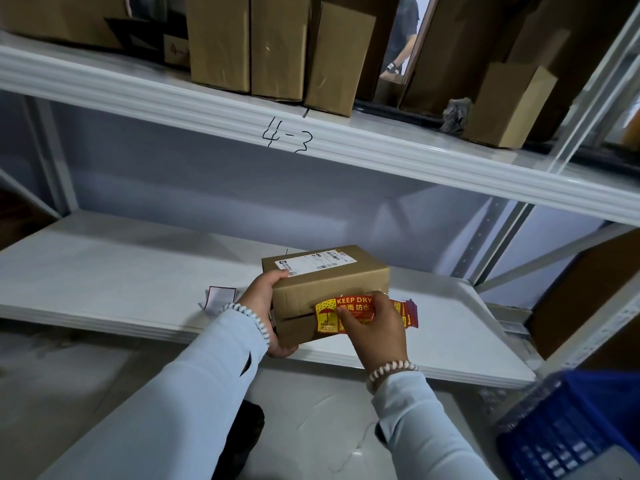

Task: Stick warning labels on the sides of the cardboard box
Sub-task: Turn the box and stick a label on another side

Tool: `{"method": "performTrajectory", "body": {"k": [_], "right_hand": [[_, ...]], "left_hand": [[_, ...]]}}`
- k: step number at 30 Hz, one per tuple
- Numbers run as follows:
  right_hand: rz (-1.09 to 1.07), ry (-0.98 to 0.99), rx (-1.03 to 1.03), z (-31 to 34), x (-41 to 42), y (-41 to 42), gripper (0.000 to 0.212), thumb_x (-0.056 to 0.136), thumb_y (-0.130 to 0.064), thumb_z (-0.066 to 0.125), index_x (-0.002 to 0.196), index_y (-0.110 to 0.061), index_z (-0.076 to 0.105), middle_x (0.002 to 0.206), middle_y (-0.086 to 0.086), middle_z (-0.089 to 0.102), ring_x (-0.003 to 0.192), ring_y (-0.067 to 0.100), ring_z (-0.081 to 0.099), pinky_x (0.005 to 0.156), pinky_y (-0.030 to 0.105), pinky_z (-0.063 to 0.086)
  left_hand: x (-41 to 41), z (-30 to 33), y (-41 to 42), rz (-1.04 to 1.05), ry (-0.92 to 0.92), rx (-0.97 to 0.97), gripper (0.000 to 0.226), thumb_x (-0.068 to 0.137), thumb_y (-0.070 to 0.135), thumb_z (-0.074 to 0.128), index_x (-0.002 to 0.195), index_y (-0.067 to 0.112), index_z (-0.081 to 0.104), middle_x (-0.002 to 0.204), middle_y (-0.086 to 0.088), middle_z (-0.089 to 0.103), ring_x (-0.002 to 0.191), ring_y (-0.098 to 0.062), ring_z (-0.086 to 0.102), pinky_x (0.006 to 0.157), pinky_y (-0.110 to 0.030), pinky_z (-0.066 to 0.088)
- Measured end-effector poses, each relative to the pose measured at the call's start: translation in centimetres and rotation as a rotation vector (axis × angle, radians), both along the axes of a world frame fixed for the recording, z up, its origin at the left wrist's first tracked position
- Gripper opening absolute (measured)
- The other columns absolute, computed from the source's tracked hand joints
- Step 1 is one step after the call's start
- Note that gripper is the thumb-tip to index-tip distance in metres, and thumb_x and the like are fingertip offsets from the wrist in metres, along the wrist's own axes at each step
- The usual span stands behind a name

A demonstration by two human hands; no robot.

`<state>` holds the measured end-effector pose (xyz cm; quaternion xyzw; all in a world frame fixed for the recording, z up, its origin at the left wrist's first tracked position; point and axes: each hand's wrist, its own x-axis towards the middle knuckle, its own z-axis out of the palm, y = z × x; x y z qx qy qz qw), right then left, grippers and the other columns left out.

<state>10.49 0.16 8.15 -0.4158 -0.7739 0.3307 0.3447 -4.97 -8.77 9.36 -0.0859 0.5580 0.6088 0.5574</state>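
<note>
A white metal shelf [114, 271], its upper rail hand-marked "4-3", carries a small brown cardboard box [329, 278]. The left hand [263, 306] grips the box's left end, fingertips hidden underneath. The right hand [377, 327] presses a red-and-yellow "KEEP DRY" warning label [341, 311] onto the near side, its fingers partly covering the print.

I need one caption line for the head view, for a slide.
Left hand steadies cardboard box while right hand presses KEEP DRY label onto its side.

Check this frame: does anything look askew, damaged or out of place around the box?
The KEEP DRY label sits slightly tilted under the right hand, across a seam in the cardboard box side. A crumpled grey wad lies among boxes on the upper shelf.
</note>
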Motion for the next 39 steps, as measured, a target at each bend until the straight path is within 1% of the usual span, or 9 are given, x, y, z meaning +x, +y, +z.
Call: {"method": "performTrajectory", "body": {"k": [5, 10, 17, 23, 26, 30, 34, 37, 39], "right_hand": [[0.033, 0.046, -0.073, 0.3, 0.1, -0.3, 0.029, 0.077, -0.033, 0.076, 0.099, -0.023, 0.059, 0.098, -0.001, 0.07, 0.089, 0.015, 0.065, 0.083, 0.036, 0.056], [0.066, 0.035, -0.1, 0.3, 0.0, -0.6, 0.036, 0.077, -0.037, 0.075, 0.106, -0.02, 0.061, 0.101, -0.002, 0.07, 0.092, 0.014, 0.066, 0.085, 0.038, 0.057], [0.023, 0.02, -0.068, 0.2, 0.0, -0.5, 0.029, 0.076, -0.037, 0.076, 0.094, -0.026, 0.056, 0.097, -0.001, 0.069, 0.088, 0.017, 0.065, 0.083, 0.039, 0.056], [-0.006, -0.011, -0.055, 0.1, -0.2, -0.6, 0.036, 0.076, -0.04, 0.075, 0.102, -0.02, 0.059, 0.102, 0.002, 0.068, 0.093, 0.019, 0.064, 0.085, 0.041, 0.056], [-0.029, -0.024, -0.055, 0.0, -0.3, -0.5, 0.039, 0.076, -0.042, 0.075, 0.104, -0.021, 0.059, 0.103, 0.001, 0.068, 0.094, 0.019, 0.064, 0.085, 0.042, 0.056], [-0.056, -0.061, -0.039, -0.1, -0.4, -0.5, 0.041, 0.075, -0.044, 0.074, 0.104, -0.02, 0.06, 0.103, 0.001, 0.068, 0.092, 0.02, 0.065, 0.084, 0.043, 0.056], [-0.086, -0.083, -0.031, 0.0, -0.4, -0.3, 0.042, 0.075, -0.044, 0.074, 0.105, -0.019, 0.059, 0.104, 0.003, 0.067, 0.093, 0.022, 0.064, 0.086, 0.044, 0.055], [-0.107, -0.092, -0.042, -0.1, -0.4, -0.2, 0.04, 0.074, -0.045, 0.075, 0.1, -0.02, 0.058, 0.102, 0.002, 0.068, 0.093, 0.023, 0.064, 0.087, 0.045, 0.053], [-0.114, -0.092, -0.051, -0.1, -0.4, -0.2, 0.039, 0.074, -0.046, 0.075, 0.099, -0.021, 0.058, 0.102, 0.001, 0.068, 0.092, 0.022, 0.064, 0.087, 0.046, 0.054]], "left_hand": [[0.0, -0.2, 0.0, 0.0, -0.002, -0.003, 0.072, 0.057, 0.053, 0.076, 0.117, 0.019, 0.054, 0.108, -0.017, 0.065, 0.093, -0.039, 0.063, 0.085, -0.049, 0.046], [-0.3, -0.4, 0.0, 0.009, 0.008, -0.016, 0.076, 0.054, 0.055, 0.075, 0.12, 0.022, 0.055, 0.11, -0.017, 0.067, 0.095, -0.041, 0.064, 0.08, -0.054, 0.047], [0.0, -0.3, 0.0, -0.001, -0.018, -0.01, 0.079, 0.052, 0.054, 0.077, 0.121, 0.023, 0.054, 0.112, -0.016, 0.066, 0.095, -0.04, 0.064, 0.075, -0.051, 0.05], [0.1, -0.4, 0.1, -0.009, -0.026, -0.01, 0.08, 0.05, 0.055, 0.078, 0.119, 0.023, 0.054, 0.113, -0.016, 0.067, 0.097, -0.04, 0.065, 0.087, -0.051, 0.048], [0.3, -0.3, 0.2, -0.018, -0.014, 0.002, 0.075, 0.055, 0.055, 0.076, 0.118, 0.022, 0.054, 0.111, -0.017, 0.066, 0.096, -0.04, 0.064, 0.082, -0.05, 0.049], [0.6, -0.3, 0.2, -0.009, 0.0, 0.025, 0.066, 0.06, 0.054, 0.074, 0.114, 0.021, 0.053, 0.11, -0.019, 0.065, 0.099, -0.041, 0.063, 0.095, -0.052, 0.045], [0.9, -0.1, 0.3, -0.012, 0.018, 0.035, 0.067, 0.061, 0.055, 0.074, 0.116, 0.022, 0.054, 0.107, -0.018, 0.066, 0.095, -0.039, 0.064, 0.081, -0.05, 0.049], [1.0, 0.1, 0.2, -0.001, 0.034, 0.053, 0.059, 0.066, 0.054, 0.074, 0.111, 0.022, 0.052, 0.106, -0.019, 0.064, 0.095, -0.04, 0.063, 0.093, -0.053, 0.047], [1.1, 0.2, 0.1, -0.004, 0.041, 0.063, 0.055, 0.068, 0.052, 0.073, 0.11, 0.022, 0.052, 0.104, -0.019, 0.064, 0.094, -0.04, 0.063, 0.094, -0.052, 0.046]]}}
